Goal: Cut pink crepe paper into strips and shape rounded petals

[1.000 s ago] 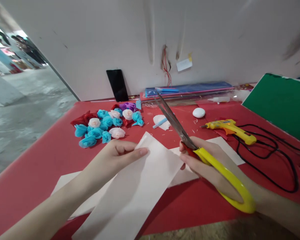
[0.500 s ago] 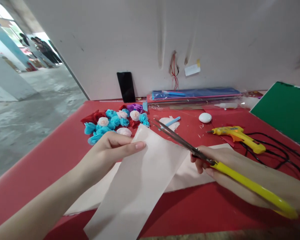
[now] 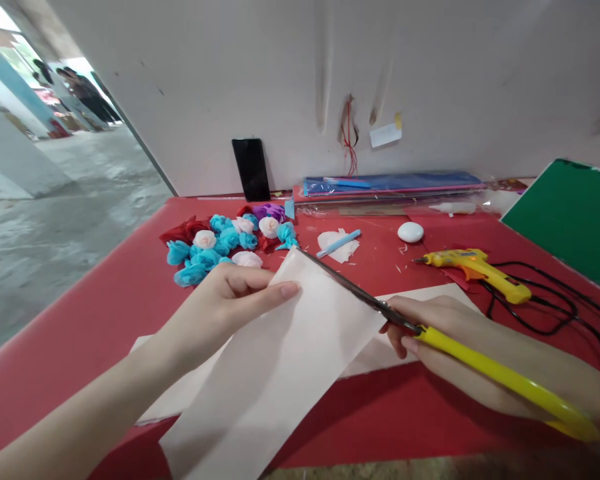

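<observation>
My left hand (image 3: 245, 297) pinches a pale pinkish-white paper strip (image 3: 280, 373) near its upper end, thumb on top. The strip slants down toward the table's front edge. In my right hand (image 3: 430, 333) are scissors (image 3: 485, 367) with long yellow handles and dark metal blades. Those blades lie along the strip's top edge, nearly closed, with the tip near its upper left corner. Beneath both hands another pale paper piece (image 3: 430, 297) lies on the red table (image 3: 380, 420). Part of it is hidden by the strip.
Blue, white, red and purple paper flowers (image 3: 225, 240) cluster at left. A phone (image 3: 251, 170) leans on the wall. A blue pen (image 3: 340, 243), a white egg-shaped object (image 3: 411, 232), a yellow glue gun (image 3: 480, 270) with black cord and a green board (image 3: 565, 220) lie around.
The scissor blades have come together along the strip's top edge; before, they stood apart. My right hand has shifted slightly left, and my left hand slightly right with the strip.
</observation>
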### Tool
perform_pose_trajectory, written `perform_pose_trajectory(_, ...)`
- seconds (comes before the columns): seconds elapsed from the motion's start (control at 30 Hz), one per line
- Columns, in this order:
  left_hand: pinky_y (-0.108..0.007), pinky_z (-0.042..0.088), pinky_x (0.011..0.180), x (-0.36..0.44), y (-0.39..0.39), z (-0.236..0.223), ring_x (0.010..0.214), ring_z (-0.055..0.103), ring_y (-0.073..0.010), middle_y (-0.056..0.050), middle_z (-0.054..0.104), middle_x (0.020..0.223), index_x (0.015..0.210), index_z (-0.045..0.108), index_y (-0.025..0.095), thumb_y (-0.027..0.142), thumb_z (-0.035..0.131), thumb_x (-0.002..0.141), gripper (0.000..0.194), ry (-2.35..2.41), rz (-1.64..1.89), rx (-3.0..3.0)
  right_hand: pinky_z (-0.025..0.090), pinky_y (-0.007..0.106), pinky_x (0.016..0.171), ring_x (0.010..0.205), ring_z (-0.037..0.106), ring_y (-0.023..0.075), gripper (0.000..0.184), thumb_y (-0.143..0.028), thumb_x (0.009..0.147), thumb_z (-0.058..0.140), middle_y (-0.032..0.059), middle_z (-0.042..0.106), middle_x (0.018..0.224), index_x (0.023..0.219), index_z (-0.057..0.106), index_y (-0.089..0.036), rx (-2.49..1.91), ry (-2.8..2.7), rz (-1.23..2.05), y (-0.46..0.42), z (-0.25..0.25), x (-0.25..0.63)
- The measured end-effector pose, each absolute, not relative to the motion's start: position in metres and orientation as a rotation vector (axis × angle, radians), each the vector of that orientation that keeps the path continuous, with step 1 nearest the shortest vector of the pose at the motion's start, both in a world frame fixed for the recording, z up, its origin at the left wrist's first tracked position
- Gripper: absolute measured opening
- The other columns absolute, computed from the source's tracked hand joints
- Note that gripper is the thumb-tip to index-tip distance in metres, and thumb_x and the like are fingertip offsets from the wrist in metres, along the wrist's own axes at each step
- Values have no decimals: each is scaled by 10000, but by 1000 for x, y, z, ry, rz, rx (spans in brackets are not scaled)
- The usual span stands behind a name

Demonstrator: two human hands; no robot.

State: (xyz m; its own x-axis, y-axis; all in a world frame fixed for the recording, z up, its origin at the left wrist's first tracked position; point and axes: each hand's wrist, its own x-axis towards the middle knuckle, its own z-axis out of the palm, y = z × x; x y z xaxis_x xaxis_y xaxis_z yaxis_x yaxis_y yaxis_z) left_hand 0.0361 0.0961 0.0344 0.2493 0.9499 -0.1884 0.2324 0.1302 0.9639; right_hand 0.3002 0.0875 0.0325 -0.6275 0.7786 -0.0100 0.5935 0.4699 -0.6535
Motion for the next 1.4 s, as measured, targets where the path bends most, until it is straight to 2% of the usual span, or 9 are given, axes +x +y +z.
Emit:
perform_pose_trajectory(0.13, -128, 355, 354, 37, 96, 32, 393, 502, -65, 31, 563, 483, 520, 620, 155, 460, 702, 651, 341, 1217, 748, 1190, 350, 229, 597, 645, 492, 128, 142, -95, 796, 464, -25, 540, 741, 869, 490, -215, -1233, -2473, 1092, 84, 46, 296)
perform_pose_trajectory(0.23, -125, 366, 345, 39, 96, 31, 375, 516, -68, 25, 587, 468, 514, 626, 150, 469, 731, 607, 349, 1236, 739, 1125, 338, 239, 585, 625, 467, 134, 157, -98, 784, 444, -20, 527, 720, 879, 489, -214, -1254, -2431, 1123, 81, 46, 294)
perform_pose_trajectory(0.4, -111, 407, 356, 42, 93, 33, 395, 576, -81, 13, 647, 495, 530, 673, 161, 442, 732, 618, 300, 1176, 698, 1088, 328, 250, 561, 592, 458, 138, 83, -155, 786, 433, -17, 515, 672, 816, 484, -214, -1245, -2360, 1115, 80, 38, 291)
perform_pose_trajectory(0.63, -99, 372, 332, 47, 91, 38, 366, 546, -66, 19, 631, 468, 500, 656, 146, 415, 736, 612, 302, 1233, 681, 1075, 314, 261, 532, 545, 462, 136, 89, -218, 800, 410, -24, 506, 622, 711, 423, -218, -1268, -2306, 1141, 78, 34, 288)
perform_pose_trajectory(0.87, -82, 333, 302, 51, 91, 35, 321, 498, -41, 50, 573, 398, 452, 626, 155, 413, 742, 598, 319, 1219, 696, 1023, 357, 290, 587, 602, 513, 168, 79, -193, 794, 402, 12, 556, 682, 826, 473, -210, -1196, -2342, 1121, 78, 33, 288)
perform_pose_trajectory(1.03, -88, 330, 305, 49, 91, 32, 324, 480, -39, 51, 559, 401, 449, 600, 148, 432, 739, 601, 351, 1245, 685, 1030, 337, 268, 542, 564, 480, 147, 78, -190, 781, 412, -6, 515, 632, 708, 403, -212, -1201, -2331, 1126, 77, 34, 288)
perform_pose_trajectory(1.4, -128, 325, 329, 47, 92, 32, 361, 483, -66, 35, 556, 444, 478, 578, 149, 464, 726, 593, 366, 1304, 663, 1040, 347, 229, 507, 515, 479, 123, 109, -151, 811, 400, -34, 502, 559, 719, 423, -205, -1252, -2380, 1112, 77, 40, 285)
